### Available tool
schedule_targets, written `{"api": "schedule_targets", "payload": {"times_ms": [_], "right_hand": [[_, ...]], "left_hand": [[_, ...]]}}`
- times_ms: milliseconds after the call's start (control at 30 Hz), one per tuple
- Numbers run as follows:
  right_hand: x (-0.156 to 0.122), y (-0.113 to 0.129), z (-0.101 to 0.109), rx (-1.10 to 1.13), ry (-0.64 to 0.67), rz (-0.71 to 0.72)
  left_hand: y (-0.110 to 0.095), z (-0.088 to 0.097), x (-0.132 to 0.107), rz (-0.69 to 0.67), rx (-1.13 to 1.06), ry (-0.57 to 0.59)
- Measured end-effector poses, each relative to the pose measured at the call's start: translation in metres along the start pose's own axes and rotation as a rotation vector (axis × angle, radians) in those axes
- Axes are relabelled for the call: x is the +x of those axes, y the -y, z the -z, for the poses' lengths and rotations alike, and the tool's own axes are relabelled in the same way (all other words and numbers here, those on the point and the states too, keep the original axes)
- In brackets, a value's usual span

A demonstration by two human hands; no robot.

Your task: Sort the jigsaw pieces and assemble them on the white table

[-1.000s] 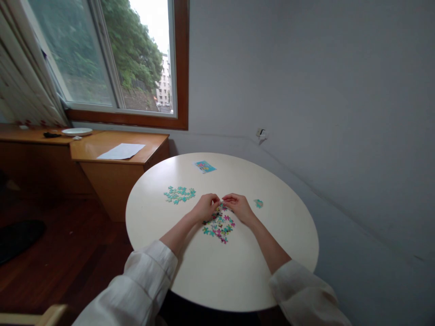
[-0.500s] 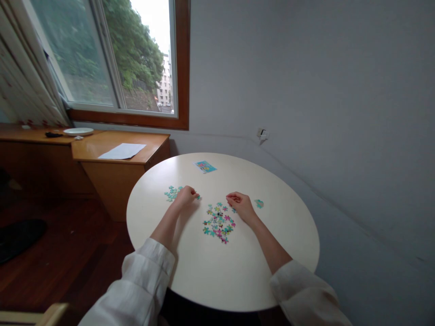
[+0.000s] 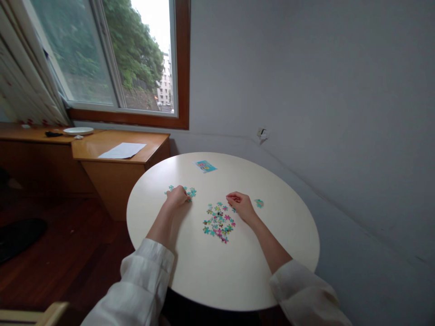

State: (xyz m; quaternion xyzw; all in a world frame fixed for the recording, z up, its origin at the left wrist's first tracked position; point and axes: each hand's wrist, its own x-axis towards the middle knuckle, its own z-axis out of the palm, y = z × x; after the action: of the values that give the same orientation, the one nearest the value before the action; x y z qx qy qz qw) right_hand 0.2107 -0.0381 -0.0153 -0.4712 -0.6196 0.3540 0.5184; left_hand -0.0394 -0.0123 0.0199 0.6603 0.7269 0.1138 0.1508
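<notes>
On a round white table [image 3: 200, 271], my left hand [image 3: 176, 196] is lowered at the left group of teal puzzle pieces [image 3: 192, 192], covering part of it. Its fingers pinch a teal puzzle piece [image 3: 189, 199] at the table surface. My right hand [image 3: 240, 204] hovers by the upper right of a mixed pile of puzzle pieces [image 3: 219, 222] in teal, pink and yellow. The right fingers are curled together, and whatever they may hold is hidden. A small joined teal cluster of puzzle pieces [image 3: 259, 203] lies to the right of that hand.
A colourful picture card [image 3: 205, 166] lies toward the table's far edge. Left of the table stands a wooden desk [image 3: 158, 147] with a white paper sheet [image 3: 123, 151] and a white plate [image 3: 78, 131]. The grey wall [image 3: 306, 90] rises behind and to the right.
My left hand has moved left with its teal piece, from the right side of the left group back onto it. My right hand has stayed in place.
</notes>
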Motion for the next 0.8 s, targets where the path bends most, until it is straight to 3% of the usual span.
{"api": "schedule_targets", "payload": {"times_ms": [567,700,800], "right_hand": [[0.000,-0.002,0.000,0.013,-0.002,-0.001],[0.000,-0.003,0.000,0.016,-0.003,0.005],[0.000,-0.001,-0.001,0.013,-0.004,0.003]], "left_hand": [[0.009,-0.002,0.005,0.064,-0.010,-0.031],[0.001,0.001,0.002,0.015,-0.026,-0.108],[-0.011,-0.006,-0.001,-0.068,-0.031,-0.187]]}}
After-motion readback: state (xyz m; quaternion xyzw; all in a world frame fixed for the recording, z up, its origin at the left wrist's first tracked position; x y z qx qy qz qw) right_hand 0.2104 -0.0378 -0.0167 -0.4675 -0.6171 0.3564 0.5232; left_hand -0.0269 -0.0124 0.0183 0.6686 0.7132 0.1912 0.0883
